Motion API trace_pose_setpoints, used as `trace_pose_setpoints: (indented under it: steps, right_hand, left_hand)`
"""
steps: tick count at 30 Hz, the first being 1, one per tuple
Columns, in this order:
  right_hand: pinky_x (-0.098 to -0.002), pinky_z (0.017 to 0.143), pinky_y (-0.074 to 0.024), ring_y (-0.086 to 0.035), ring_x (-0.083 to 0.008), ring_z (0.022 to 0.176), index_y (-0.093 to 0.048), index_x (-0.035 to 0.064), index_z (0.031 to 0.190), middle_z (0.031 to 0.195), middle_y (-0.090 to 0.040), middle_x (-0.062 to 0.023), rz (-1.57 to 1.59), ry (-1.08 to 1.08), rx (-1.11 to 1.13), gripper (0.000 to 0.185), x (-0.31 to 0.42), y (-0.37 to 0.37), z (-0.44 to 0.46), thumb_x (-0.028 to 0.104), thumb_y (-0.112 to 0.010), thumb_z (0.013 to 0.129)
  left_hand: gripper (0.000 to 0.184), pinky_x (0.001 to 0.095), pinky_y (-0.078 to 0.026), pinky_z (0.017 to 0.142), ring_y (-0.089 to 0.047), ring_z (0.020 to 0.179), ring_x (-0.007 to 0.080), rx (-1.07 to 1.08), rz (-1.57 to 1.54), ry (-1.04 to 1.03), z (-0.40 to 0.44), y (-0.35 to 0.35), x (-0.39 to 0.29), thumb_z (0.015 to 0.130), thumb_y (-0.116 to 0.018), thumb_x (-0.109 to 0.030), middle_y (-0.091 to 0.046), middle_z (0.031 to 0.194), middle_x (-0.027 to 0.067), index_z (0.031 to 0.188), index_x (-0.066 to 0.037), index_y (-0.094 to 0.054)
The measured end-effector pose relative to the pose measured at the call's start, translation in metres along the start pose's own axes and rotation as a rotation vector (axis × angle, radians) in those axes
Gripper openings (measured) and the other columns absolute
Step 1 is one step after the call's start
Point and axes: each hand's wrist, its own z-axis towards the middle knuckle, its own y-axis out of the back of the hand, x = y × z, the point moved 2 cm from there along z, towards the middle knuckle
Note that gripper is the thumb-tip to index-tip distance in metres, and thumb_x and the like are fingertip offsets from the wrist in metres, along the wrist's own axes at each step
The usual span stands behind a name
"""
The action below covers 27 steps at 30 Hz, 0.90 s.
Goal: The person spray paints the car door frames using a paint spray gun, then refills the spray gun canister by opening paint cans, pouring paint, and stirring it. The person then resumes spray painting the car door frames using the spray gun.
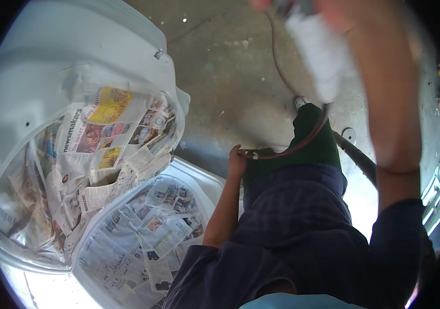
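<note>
My left hand (237, 160), at my waist, is closed around a dark red hose (302, 146). From there the hose curves across my legs and up to a white, motion-blurred tool (319, 56), which looks like a spray gun with a white wrapping. My right hand (336, 13) is raised at the top of the view and grips the tool's upper end; its fingers are smeared by motion and partly cut off by the frame edge. To the left, a pale grey car body (132, 46) has its openings covered with newspaper (109, 123).
A second newspaper-covered opening (143, 232) lies nearer me. More hose (276, 56) trails over the stained concrete floor (220, 67). Beside my leg on the right are a dark bar (356, 154) and a small round disc (349, 135). Another pale panel (433, 139) stands at far right.
</note>
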Motion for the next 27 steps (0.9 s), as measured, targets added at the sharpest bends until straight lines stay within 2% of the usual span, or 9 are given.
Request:
trace_pose_setpoints:
  steps: [2, 4, 10, 11, 13, 18, 21, 25, 27]
  right_hand:
    - [-0.0358, 0.065, -0.0551, -0.067, -0.0207, 0.067, -0.058, -0.0007, 0.111, 0.082, -0.067, -0.014, -0.007, -0.06, 0.044, 0.049, -0.018, 0.0, 0.015, 0.044, -0.061, 0.094]
    - [-0.0292, 0.04, -0.0452, -0.052, -0.0102, 0.045, -0.064, 0.0045, 0.094, 0.068, -0.059, -0.004, 0.322, 0.28, -0.072, 0.042, -0.113, -0.04, 0.077, 0.047, -0.061, 0.094]
    - [-0.025, 0.042, -0.0446, -0.054, -0.0104, 0.045, -0.066, 0.006, 0.101, 0.078, -0.063, -0.0014, 0.353, -0.022, 0.08, 0.048, -0.22, -0.082, 0.138, 0.053, -0.061, 0.091]
    - [-0.025, 0.042, -0.0446, -0.054, -0.0104, 0.045, -0.066, 0.006, 0.101, 0.078, -0.063, -0.0014, 0.361, -0.032, 0.081, 0.048, -0.23, -0.082, 0.147, 0.053, -0.061, 0.091]
    - [-0.0261, 0.042, -0.0451, -0.054, -0.0116, 0.045, -0.065, 0.0059, 0.106, 0.083, -0.064, -0.0024, 0.317, -0.067, 0.075, 0.049, -0.238, -0.077, 0.164, 0.052, -0.061, 0.091]
    - [-0.0273, 0.042, -0.0453, -0.053, -0.0122, 0.044, -0.063, 0.0058, 0.109, 0.083, -0.063, -0.0039, 0.42, -0.052, 0.094, 0.05, -0.251, -0.1, 0.226, 0.053, -0.061, 0.091]
    - [-0.0274, 0.041, -0.0444, -0.052, -0.0118, 0.043, -0.063, 0.0055, 0.108, 0.08, -0.063, -0.0045, 0.446, -0.037, 0.113, 0.05, -0.235, -0.104, 0.244, 0.053, -0.062, 0.09]
    - [-0.0285, 0.039, -0.0457, -0.055, -0.014, 0.043, -0.064, 0.0037, 0.098, 0.07, -0.062, -0.0057, 0.408, 0.052, 0.087, 0.041, -0.185, -0.063, 0.224, 0.044, -0.065, 0.09]
    - [-0.0295, 0.044, -0.0479, -0.058, -0.0156, 0.047, -0.065, 0.0049, 0.1, 0.073, -0.064, -0.0066, 0.37, 0.112, 0.036, 0.04, -0.168, -0.041, 0.201, 0.044, -0.066, 0.09]
  left_hand:
    - [0.034, 0.0441, -0.048, 0.091, -0.06, 0.105, 0.0401, -0.009, 0.054, 0.071, -0.012, 0.006, 0.015, 0.095, -0.056, -0.015, -0.06, 0.118, 0.0246, 0.126, -0.001, -0.055]
    - [0.035, 0.0444, -0.047, 0.091, -0.06, 0.104, 0.0396, -0.015, 0.12, 0.146, -0.025, 0.011, 0.027, 0.094, -0.055, -0.014, -0.059, 0.117, 0.024, 0.126, -0.001, -0.054]
    - [0.034, 0.0423, -0.048, 0.087, -0.062, 0.1, 0.0373, 0.016, 0.182, 0.161, -0.05, 0.007, 0.046, 0.097, -0.054, -0.016, -0.063, 0.113, 0.0237, 0.13, -0.006, -0.052]
    - [0.035, 0.0426, -0.048, 0.088, -0.062, 0.101, 0.0377, 0.06, 0.11, 0.262, -0.05, 0.003, 0.048, 0.097, -0.054, -0.015, -0.062, 0.114, 0.0233, 0.13, -0.006, -0.052]
    - [0.035, 0.0429, -0.048, 0.088, -0.062, 0.102, 0.038, 0.107, 0.032, 0.364, -0.048, -0.004, 0.036, 0.096, -0.055, -0.015, -0.062, 0.115, 0.0228, 0.13, -0.006, -0.052]
    - [0.033, 0.0427, -0.045, 0.094, -0.056, 0.111, 0.0398, 0.017, 0.16, 0.138, -0.053, -0.025, -0.002, 0.093, -0.054, -0.006, -0.054, 0.123, 0.0213, 0.125, -0.001, -0.052]
    - [0.033, 0.0419, -0.043, 0.099, -0.053, 0.118, 0.0403, 0.04, 0.096, 0.154, -0.053, -0.024, -0.032, 0.093, -0.054, -0.008, -0.054, 0.125, 0.0218, 0.126, -0.001, -0.051]
    - [0.033, 0.0431, -0.042, 0.1, -0.053, 0.117, 0.0413, 0.043, 0.024, 0.123, -0.047, -0.022, -0.042, 0.094, -0.054, -0.009, -0.053, 0.128, 0.0219, 0.126, -0.001, -0.051]
    - [0.035, 0.0432, -0.041, 0.102, -0.051, 0.122, 0.0419, 0.047, 0.03, 0.245, -0.039, -0.021, -0.043, 0.095, -0.055, -0.011, -0.054, 0.13, 0.0224, 0.128, -0.001, -0.05]
